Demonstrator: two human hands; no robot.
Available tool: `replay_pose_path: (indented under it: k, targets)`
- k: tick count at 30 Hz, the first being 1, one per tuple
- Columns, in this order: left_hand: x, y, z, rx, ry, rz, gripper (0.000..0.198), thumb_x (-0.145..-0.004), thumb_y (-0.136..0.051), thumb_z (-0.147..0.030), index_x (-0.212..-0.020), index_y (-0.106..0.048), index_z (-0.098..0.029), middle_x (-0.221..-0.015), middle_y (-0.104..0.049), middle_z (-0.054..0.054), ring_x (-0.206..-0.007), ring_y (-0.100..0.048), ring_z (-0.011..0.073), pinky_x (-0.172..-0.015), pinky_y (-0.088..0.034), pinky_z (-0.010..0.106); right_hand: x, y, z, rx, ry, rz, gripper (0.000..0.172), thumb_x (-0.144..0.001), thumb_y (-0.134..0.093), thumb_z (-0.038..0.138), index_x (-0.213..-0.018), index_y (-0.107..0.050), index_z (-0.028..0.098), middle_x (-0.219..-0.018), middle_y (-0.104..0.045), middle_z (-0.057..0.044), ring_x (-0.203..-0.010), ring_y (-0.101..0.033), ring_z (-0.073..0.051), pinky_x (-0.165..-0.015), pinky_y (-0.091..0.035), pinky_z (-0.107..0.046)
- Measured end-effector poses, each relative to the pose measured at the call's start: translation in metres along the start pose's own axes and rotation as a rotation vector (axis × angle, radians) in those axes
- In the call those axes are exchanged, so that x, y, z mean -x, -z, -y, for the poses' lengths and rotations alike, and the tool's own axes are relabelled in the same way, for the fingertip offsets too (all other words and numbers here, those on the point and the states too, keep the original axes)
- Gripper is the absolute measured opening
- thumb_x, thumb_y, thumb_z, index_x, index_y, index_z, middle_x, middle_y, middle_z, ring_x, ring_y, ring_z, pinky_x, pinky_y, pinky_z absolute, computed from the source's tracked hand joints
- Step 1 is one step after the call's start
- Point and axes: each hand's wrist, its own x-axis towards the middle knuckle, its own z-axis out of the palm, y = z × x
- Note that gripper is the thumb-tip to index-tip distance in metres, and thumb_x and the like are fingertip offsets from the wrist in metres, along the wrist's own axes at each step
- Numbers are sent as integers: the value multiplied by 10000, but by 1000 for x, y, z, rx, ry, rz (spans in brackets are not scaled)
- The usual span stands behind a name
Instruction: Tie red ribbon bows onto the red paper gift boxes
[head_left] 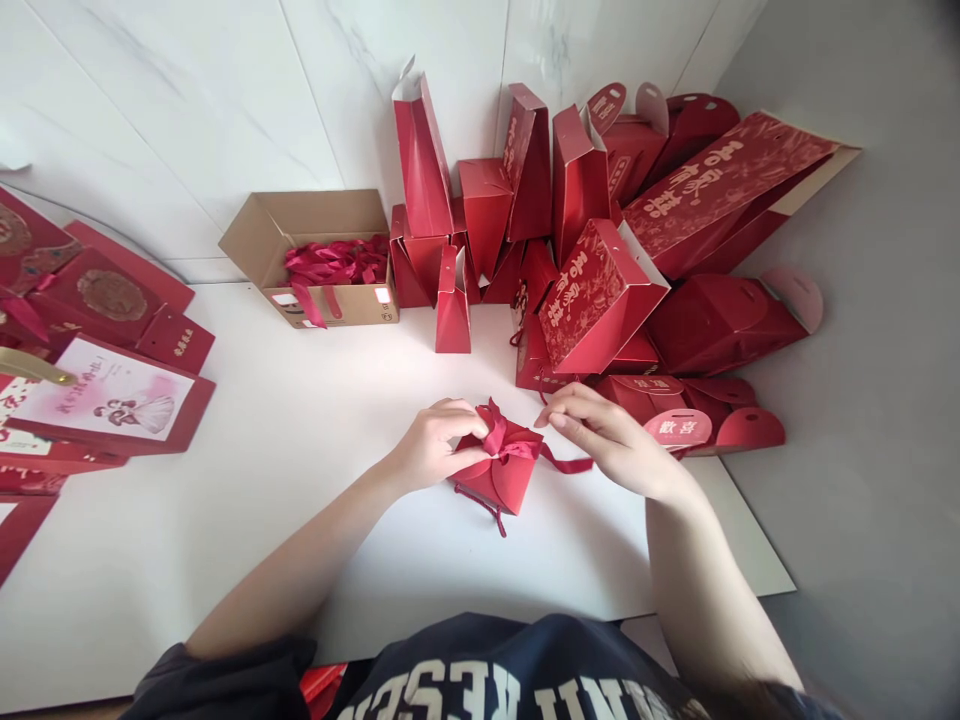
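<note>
On the table (247,530), ribbon (494,432) on a box (513,488) is pinched by the left hand (436,443); the right hand (611,440) is half-curled, empty.

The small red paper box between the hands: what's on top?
A crimson fabric ribbon lies looped across the small red paper box, pinched by the left hand. The hand covers part of the ribbon; the box's inside is hidden.

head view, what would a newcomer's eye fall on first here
Probably the heap of deep-red paper gift boxes before the white marbled wall, right of centre. Then, near the middle, the small red paper box whose crimson fabric bow the left hand touches. Left of the heap stands a brown cardboard carton of crimson ribbons.
</note>
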Motion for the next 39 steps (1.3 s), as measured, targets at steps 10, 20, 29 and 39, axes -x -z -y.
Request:
replay_pose_path:
  k: [10, 20, 29, 39]
  targets:
    - [0, 0, 1, -11, -34, -6, 83, -824, -694, -186, -758, -645, -201, -708, -658, 6, -703, -595, 147, -759, -488, 310, -26, -22, -9, -154, 68, 273, 289, -954, -530, 440, -829, -666, 217, -1347, -539, -82, -1335, -446, -262, -1125, -346, -464]
    - [-2, 4, 2, 141, -1, 21, 43, -794, -729, -199, -768, -695, -200, -807, -696, 48, -786, -614, 174, -761, -514, 332, -32, -25, -16, -250, 33, 278, 269, -898, -623, 429, -758, -636, 199, -1298, -591, -77, -1225, -543, -251, -1076, -379, -449]
    - [4, 11, 11, 497, 224, 121, 140, -804, -706, -261, -777, -592, -186, -949, -646, 78, -1003, -582, 221, -1000, -421, 434, -30, -23, -14, -225, 19, 290, 268, -918, -598, 406, -753, -607, 195, -1332, -571, -79, -1256, -518, -246, -1072, -363, -405]
    - [4, 14, 10, 577, 291, 145, 188, -779, -734, -255, -766, -565, -175, -852, -601, 38, -865, -582, 175, -902, -433, 364, -27, -17, -12, -188, 45, 293, 230, -928, -587, 356, -763, -601, 197, -1282, -602, -77, -1189, -556, -231, -1022, -393, -390]
